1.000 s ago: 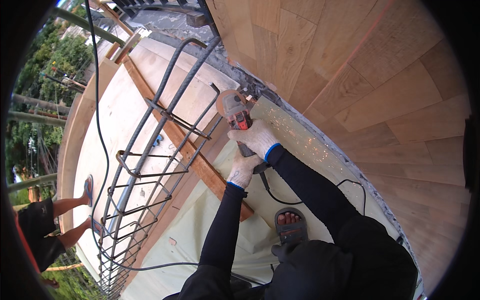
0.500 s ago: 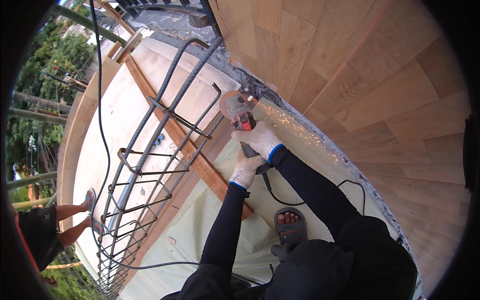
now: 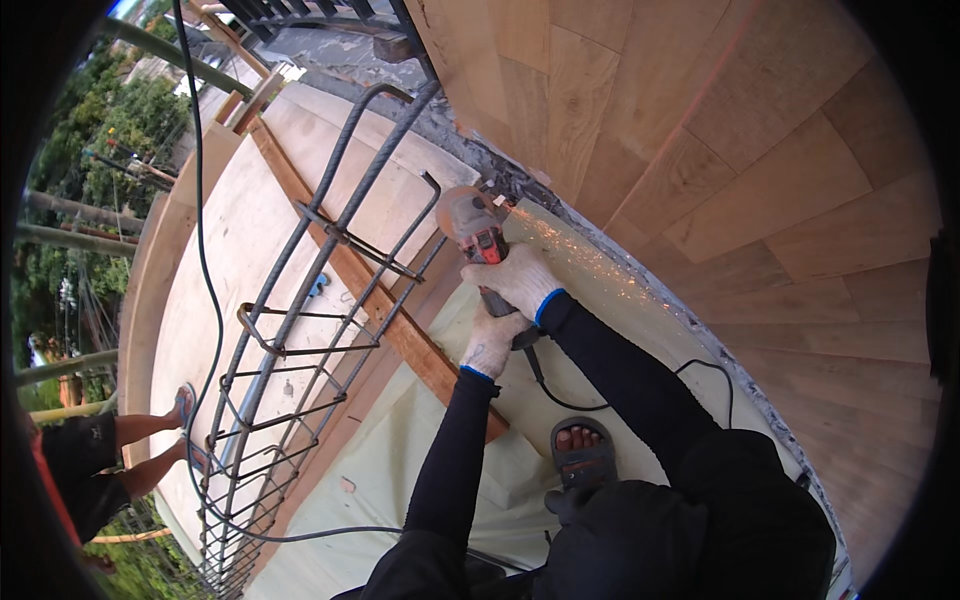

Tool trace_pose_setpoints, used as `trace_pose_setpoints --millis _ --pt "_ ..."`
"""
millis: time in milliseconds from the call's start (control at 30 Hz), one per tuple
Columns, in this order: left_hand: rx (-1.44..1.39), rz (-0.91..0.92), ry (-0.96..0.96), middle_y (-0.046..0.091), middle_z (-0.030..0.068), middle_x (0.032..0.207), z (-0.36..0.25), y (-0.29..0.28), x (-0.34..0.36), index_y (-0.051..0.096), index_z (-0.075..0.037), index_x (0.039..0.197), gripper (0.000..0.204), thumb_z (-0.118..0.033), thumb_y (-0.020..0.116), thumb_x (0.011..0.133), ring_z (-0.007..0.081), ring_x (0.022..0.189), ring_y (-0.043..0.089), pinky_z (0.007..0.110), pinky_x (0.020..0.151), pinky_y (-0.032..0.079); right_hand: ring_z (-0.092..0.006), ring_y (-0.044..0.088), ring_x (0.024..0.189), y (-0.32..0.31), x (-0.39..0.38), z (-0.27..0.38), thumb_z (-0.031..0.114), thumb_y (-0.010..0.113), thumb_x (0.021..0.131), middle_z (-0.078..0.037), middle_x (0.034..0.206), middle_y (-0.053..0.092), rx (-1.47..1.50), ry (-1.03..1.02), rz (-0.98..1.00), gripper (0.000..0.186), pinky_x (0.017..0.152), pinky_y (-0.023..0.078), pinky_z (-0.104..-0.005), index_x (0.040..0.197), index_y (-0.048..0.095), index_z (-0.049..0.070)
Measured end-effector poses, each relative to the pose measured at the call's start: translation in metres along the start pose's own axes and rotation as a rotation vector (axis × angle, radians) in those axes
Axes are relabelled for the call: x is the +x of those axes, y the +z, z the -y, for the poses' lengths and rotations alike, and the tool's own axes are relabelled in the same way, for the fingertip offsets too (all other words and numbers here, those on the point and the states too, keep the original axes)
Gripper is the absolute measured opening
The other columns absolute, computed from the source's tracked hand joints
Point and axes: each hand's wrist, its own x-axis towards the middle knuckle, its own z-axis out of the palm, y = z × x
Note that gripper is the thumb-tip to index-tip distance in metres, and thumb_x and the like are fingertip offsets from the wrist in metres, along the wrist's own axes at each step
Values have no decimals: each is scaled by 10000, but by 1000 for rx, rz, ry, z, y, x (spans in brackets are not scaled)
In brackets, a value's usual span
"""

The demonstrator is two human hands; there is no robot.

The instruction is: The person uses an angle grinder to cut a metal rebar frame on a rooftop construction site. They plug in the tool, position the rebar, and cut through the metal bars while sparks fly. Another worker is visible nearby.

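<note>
Both my hands wear white knit gloves with blue cuffs and grip an angle grinder point(image 3: 482, 238) with a red and grey body. My right hand point(image 3: 516, 278) wraps the body just behind the head. Lower down, my left hand point(image 3: 494, 340) is closed around the dark rear handle. The grinder's disc and guard meet the rough concrete edge point(image 3: 505, 182) beside the wooden floor, and orange sparks point(image 3: 590, 255) stream off to the lower right. What exactly the disc touches is hidden by the guard.
A rebar cage point(image 3: 290, 330) runs along my left, crossed by a wooden plank point(image 3: 350, 265). Pale sheeting point(image 3: 400, 440) lies under my sandalled foot point(image 3: 583, 450). A black cable point(image 3: 205, 260) hangs at left. Another person's legs point(image 3: 150, 450) stand on the plywood point(image 3: 210, 200). Wood-look tiles point(image 3: 780, 220) cover the right.
The grinder and both hands stay almost in place, with sparks still flying in a slightly narrower stream. The whole view has shifted a little.
</note>
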Motion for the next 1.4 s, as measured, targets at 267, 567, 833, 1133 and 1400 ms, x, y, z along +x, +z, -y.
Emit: trace_pose_setpoints --millis 267,567,833,1133,1400 --pt "-74 -2 -25 766 83 1256 -2 -5 6 637 -8 1417 639 -146 910 856 210 1088 766 381 941 641 -386 813 908 5 9 -2 528 827 801 -252 975 820 32 -48 10 598 844 631 -479 1055 827 -14" --pt "14 -25 -31 769 101 1215 0 1 3 633 8 1397 516 -153 836 951 237 1032 788 400 916 660 -367 817 902 5 11 -11 508 848 786 -226 960 823 87 -22 15 581 845 634 -460 1041 832 -14" --pt "15 -17 18 773 103 1223 10 -2 5 636 9 1406 519 -161 835 957 237 1038 793 404 917 664 -368 817 898 1 3 -8 516 848 793 -218 964 827 84 -10 20 580 851 638 -462 1043 837 -8" --pt "21 5 -8 766 103 1257 8 1 2 618 15 1431 573 -165 848 939 243 1090 786 410 956 654 -378 816 898 3 6 -17 523 837 796 -225 961 828 70 -22 4 582 845 636 -473 1058 840 4" --pt "18 -8 -8 762 103 1253 4 -1 4 616 6 1426 567 -153 843 932 245 1066 787 418 928 662 -380 813 881 1 5 -5 527 824 794 -235 933 817 26 -25 19 584 830 628 -477 1020 831 -12"
